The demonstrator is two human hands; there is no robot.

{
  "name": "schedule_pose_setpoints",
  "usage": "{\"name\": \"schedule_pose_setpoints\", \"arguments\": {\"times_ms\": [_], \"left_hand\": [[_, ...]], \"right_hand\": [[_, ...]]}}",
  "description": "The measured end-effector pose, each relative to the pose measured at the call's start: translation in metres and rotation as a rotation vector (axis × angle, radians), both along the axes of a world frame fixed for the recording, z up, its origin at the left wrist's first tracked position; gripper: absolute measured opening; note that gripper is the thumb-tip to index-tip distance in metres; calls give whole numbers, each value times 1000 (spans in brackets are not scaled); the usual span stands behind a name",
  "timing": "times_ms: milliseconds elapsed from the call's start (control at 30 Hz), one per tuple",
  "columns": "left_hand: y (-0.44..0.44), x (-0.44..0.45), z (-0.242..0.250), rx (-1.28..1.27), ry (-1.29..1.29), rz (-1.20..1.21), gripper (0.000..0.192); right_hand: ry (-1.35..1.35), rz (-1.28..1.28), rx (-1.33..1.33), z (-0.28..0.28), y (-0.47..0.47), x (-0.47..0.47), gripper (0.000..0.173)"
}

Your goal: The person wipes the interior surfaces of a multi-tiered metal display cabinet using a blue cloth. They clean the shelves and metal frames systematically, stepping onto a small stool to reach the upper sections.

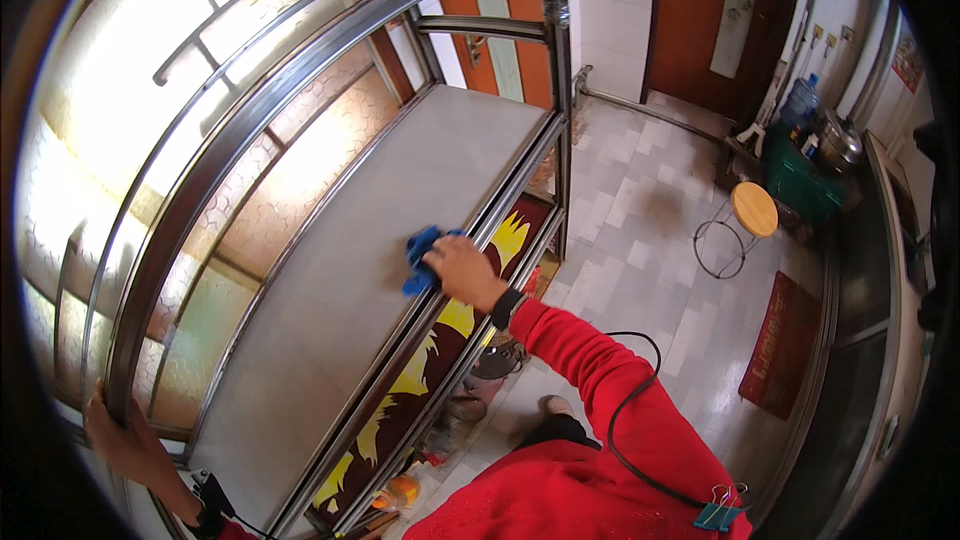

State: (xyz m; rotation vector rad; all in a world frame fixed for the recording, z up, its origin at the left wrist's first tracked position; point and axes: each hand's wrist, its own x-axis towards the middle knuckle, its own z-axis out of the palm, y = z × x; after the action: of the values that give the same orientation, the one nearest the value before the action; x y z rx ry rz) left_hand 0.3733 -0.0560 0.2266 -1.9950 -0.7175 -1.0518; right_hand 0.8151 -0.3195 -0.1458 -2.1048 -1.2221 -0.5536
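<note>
Bunched under the fingers of my right hand [463,270] is a blue cloth [421,251]. It rests on the pale grey shelf [360,232] of a metal-framed cabinet, close to the shelf's front rail. At the lower left, my left hand [127,439] is wrapped around the dark metal frame bar [161,277] that curves over the shelf. A patterned panel in dark red and yellow [411,366] runs below the front rail. Part of the cloth is hidden by my right hand.
A round wooden-topped stool [754,210] stands on the tiled floor [622,187]. Beyond it are a green box [799,178], a metal pot [838,141] and a blue water jug [801,101]. A red mat [778,349] lies at right. Several items sit beneath the shelf.
</note>
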Motion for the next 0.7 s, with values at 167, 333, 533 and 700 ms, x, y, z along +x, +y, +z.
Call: {"name": "schedule_pose_setpoints", "arguments": {"times_ms": [167, 333, 533, 700], "left_hand": [[0, -2, -3, 16, 15, 62, 38], [0, -2, -2, 38, 34, -10, 44], [-26, 5, -14, 198, -53, -8, 51], [-64, 8, -121, -159, -194, -287, 61]], "right_hand": [[107, -184, -79, 10, 13, 30, 22], [155, 152, -174, 4, 44, -41, 35], [140, 229, -163, 6, 44, -57, 35], [180, 44, -321, 16, 24, 12, 37]]}}
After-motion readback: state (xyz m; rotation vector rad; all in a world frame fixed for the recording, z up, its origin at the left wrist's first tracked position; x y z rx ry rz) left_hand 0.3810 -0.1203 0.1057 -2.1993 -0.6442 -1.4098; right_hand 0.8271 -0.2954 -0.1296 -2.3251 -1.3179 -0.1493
